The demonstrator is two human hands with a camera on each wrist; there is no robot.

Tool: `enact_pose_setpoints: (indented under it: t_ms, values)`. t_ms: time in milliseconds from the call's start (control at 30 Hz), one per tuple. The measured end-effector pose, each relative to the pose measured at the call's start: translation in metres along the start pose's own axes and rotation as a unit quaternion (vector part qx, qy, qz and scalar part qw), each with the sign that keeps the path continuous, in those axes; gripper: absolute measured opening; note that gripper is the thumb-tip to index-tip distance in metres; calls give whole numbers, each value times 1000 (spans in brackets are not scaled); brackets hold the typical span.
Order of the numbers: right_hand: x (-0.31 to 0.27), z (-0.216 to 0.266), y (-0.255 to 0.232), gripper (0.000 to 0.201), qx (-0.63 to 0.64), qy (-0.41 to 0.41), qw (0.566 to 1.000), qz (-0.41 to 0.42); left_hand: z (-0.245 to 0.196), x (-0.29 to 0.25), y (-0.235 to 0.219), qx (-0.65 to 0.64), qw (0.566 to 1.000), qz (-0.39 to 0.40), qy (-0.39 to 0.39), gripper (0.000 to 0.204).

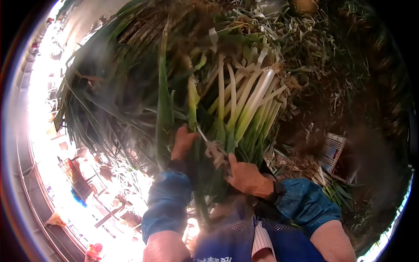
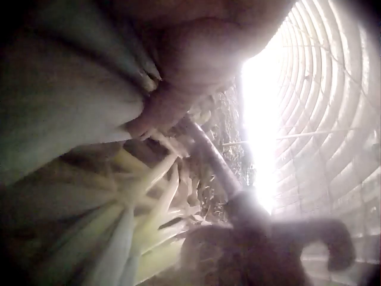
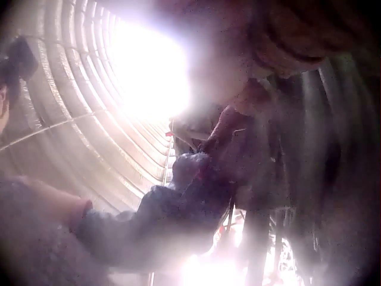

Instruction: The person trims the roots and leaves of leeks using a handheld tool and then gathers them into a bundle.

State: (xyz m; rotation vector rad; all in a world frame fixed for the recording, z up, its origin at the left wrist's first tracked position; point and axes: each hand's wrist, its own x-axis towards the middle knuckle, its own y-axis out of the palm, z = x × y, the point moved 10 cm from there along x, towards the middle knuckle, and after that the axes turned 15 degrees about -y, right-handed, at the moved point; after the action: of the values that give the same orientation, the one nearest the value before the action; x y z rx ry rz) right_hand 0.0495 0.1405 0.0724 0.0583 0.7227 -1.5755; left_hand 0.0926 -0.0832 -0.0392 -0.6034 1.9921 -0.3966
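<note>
A leek (image 1: pixel 193 100) with a yellowish-green stalk stands upright in the head view, its lower part in my left hand (image 1: pixel 184 142). In the left wrist view my left hand (image 2: pixel 199 56) curls by the broad, pale leek leaves (image 2: pixel 65 113). My right hand (image 1: pixel 249 178) grips a narrow metal tool (image 1: pixel 202 133) with a cloth-wrapped handle, its tip close by the left hand. That tool's shaft (image 2: pixel 214 158) also shows in the left wrist view. Beyond it lies a bunch of white-stemmed leeks (image 1: pixel 251 102). The right wrist view is hazy, with my right hand (image 3: pixel 286 42) at the top.
A large heap of leek leaves (image 1: pixel 109 87) fills the left and back. Peeled scraps (image 1: pixel 297 35) litter the far side. A plastic crate (image 1: pixel 332 150) stands at right, with more leeks (image 1: pixel 336 190) beside it. Blue sleeves (image 1: pixel 168 198) cover both forearms.
</note>
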Motion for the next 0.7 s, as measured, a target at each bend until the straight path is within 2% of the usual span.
enact_pose_setpoints:
  t_ms: [67, 167, 233, 367, 467, 567, 667, 700]
  values:
    - [-1, 2, 2, 67, -20, -8, 1000, -5, 8, 3, 1, -42, 999, 17, 8, 42]
    - [27, -2, -8, 68, -45, -16, 998, -44, -7, -20, -5, 27, 999, 2, 18, 43]
    - [49, -6, -20, 70, -51, -19, 996, -76, -6, -35, -2, -22, 999, 14, 18, 43]
    - [25, -3, -11, 70, 4, -6, 999, -36, -15, -58, 7, -88, 993, 69, 30, 41]
    - [-21, 2, 9, 70, 17, 27, 999, 26, -8, -60, 19, -150, 983, 104, -31, 42]
    - [-29, -3, 16, 71, 9, 44, 998, 36, 4, -50, 30, -191, 971, 137, -37, 41]
    - [-7, -18, 11, 72, -18, 39, 999, -2, 14, -37, 25, -92, 992, 82, 17, 40]
    - [-2, -18, 4, 72, -15, 34, 999, -16, 13, -39, 25, -92, 992, 82, 2, 40]
